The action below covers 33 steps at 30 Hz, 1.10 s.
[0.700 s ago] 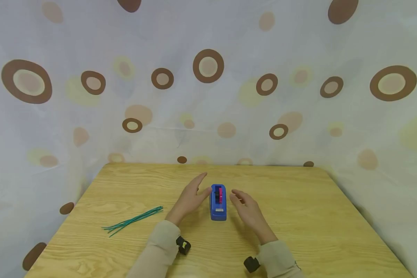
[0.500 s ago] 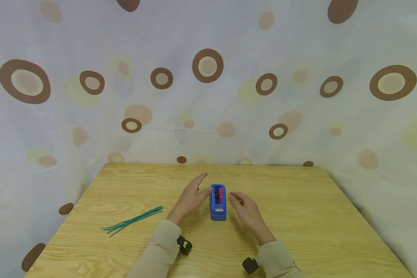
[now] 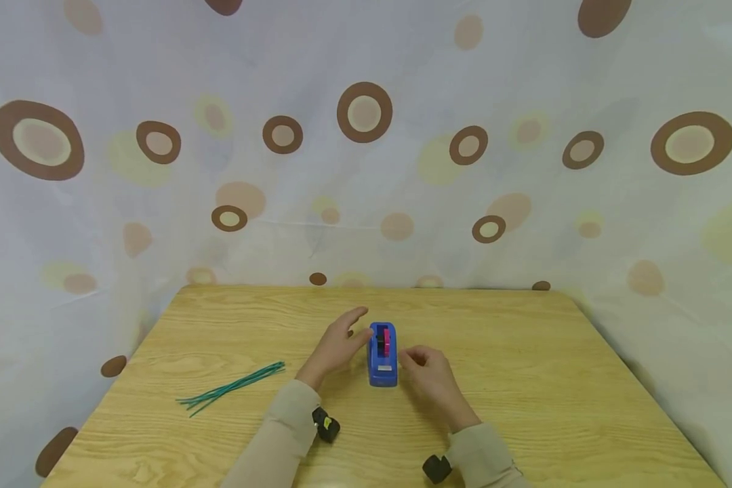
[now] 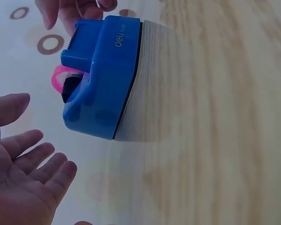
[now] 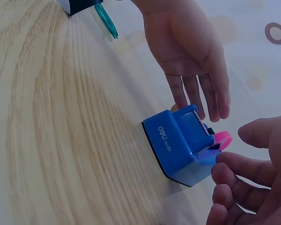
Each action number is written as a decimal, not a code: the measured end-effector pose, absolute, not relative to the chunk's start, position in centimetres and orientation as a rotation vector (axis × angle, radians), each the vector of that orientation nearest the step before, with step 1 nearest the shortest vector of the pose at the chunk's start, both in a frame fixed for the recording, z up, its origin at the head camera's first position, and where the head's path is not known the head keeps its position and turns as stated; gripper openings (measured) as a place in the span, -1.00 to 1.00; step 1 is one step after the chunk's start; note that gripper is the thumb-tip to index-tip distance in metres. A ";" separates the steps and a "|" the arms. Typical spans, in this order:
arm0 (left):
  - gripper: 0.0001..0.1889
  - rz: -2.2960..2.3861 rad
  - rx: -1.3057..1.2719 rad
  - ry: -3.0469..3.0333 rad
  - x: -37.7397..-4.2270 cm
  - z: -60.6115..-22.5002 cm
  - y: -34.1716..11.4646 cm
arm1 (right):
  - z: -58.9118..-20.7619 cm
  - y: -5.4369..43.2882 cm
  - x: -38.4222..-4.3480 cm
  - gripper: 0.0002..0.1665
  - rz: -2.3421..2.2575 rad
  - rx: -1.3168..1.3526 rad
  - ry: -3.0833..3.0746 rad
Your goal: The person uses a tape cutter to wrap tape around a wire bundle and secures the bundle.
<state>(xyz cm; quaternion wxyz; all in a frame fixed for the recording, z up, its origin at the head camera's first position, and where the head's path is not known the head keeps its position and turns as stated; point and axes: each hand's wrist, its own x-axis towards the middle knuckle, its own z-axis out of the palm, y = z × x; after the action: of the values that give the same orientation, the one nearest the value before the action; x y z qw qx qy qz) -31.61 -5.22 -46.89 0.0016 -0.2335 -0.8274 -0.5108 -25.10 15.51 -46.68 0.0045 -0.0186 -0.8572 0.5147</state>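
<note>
A blue tape dispenser [image 3: 383, 377] with a pink tape roll [image 3: 387, 342] stands upright at the middle of the table, its serrated cutter [image 5: 200, 123] facing the person. On its left is my left hand [image 3: 334, 347], fingers extended and thumb near the dispenser's side; the left wrist view shows its palm with nothing in it. To the right, my right hand [image 3: 434, 379] has loosely bent fingers. In the right wrist view its thumb and index finger are apart with nothing between them, and the fingertips lie close to the dispenser; whether they touch it I cannot tell.
Several thin green sticks or ties [image 3: 232, 388] lie in a loose bundle on the wooden table [image 3: 524, 379], left of the left forearm. A patterned curtain [image 3: 366, 183] hangs behind the table and along both sides. Each wrist carries a small black camera [image 3: 326, 425].
My right hand has moved slightly closer to the dispenser and toward the person, its fingers bending a little more. My left hand has barely shifted. The dispenser stays in place.
</note>
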 end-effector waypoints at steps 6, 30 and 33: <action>-0.42 -1.614 -0.762 -2.614 -31.8 -47.2 -5.1 | -46.9 15.3 -25.1 -0.65 1.643 -0.038 -2.703; -0.48 -1.706 -0.810 -2.623 -32.2 -48.0 -4.4 | -47.7 14.9 -25.7 -0.77 1.733 0.015 -2.653; -0.49 -1.709 -0.803 -2.622 -32.1 -48.2 -4.5 | -47.9 14.9 -25.7 -0.79 1.773 -0.028 -2.654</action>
<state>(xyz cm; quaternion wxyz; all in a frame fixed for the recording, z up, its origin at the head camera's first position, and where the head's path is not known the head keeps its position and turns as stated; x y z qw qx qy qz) -32.05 -4.45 -48.18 -0.0448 -0.2481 -0.8108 -0.5283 -25.72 14.88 -47.88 -0.0250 -0.0086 -0.8312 0.5554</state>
